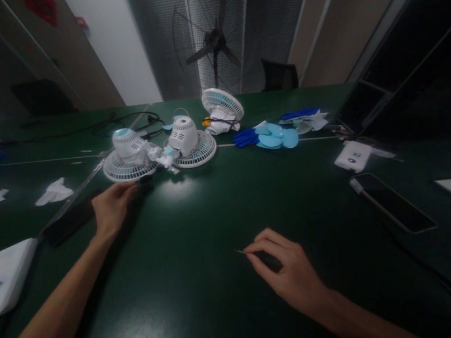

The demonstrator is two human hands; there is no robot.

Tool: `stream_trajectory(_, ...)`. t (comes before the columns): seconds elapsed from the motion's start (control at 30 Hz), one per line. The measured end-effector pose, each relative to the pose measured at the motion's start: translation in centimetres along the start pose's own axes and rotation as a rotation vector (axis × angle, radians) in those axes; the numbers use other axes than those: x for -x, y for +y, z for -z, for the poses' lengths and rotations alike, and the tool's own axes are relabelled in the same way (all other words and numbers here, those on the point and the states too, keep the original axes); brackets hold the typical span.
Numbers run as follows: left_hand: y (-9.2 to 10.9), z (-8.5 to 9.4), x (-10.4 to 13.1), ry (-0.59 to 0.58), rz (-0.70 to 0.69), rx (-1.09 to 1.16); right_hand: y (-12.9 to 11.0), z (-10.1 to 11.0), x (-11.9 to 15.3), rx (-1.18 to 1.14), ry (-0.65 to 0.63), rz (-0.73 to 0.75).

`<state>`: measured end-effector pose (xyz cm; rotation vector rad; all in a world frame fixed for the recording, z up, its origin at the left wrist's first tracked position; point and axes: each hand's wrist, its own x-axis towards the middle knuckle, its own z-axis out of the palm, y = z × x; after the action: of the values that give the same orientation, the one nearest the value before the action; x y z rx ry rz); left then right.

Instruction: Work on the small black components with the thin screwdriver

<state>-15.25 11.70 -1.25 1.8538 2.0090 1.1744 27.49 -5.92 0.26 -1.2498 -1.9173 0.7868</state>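
Observation:
Over the green table point(193, 301), my right hand point(286, 269) pinches a thin metal piece point(239, 251) between thumb and fingertips; its tip points left. My left hand point(112, 206) reaches forward, with its fingers together near the front rim of the left white fan part point(129, 168). Something small and dark by those fingertips is too unclear to name. Beside that part lies a second white fan part point(193, 148) with its grille down. Farther back, a small white fan point(222, 111) is tilted, with a dark cord around its base.
Light blue fan blades point(277, 135) and blue gloves point(245, 137) lie at the back centre. On the right are a white box point(352, 156) and a phone point(396, 202). A white device point(5, 278) and crumpled tissue point(54, 191) lie left. Cords cross the back left.

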Motion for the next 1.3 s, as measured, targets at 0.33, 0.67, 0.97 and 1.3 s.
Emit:
stream_trajectory(0.33, -0.3, -0.6, 0.0, -0.086, -0.181, -0.173, 0.0, 0.1, 0.0, -0.009, -0.017, -0.010)
stream_trajectory(0.67, -1.4, -1.0, -0.3, -0.158, -0.314, -0.228, -0.1, 0.0, 0.0, 0.015, -0.003, 0.007)
stream_trajectory(0.97, -1.3, -0.9, -0.1, -0.178, -0.375, -0.243, -0.1, 0.0, 0.0, -0.010, -0.012, -0.009)
stream_trajectory(1.3, -0.9, -0.8, -0.1, -0.245, -0.390, -0.267, 0.0, 0.0, 0.1, -0.007, -0.020, -0.006)
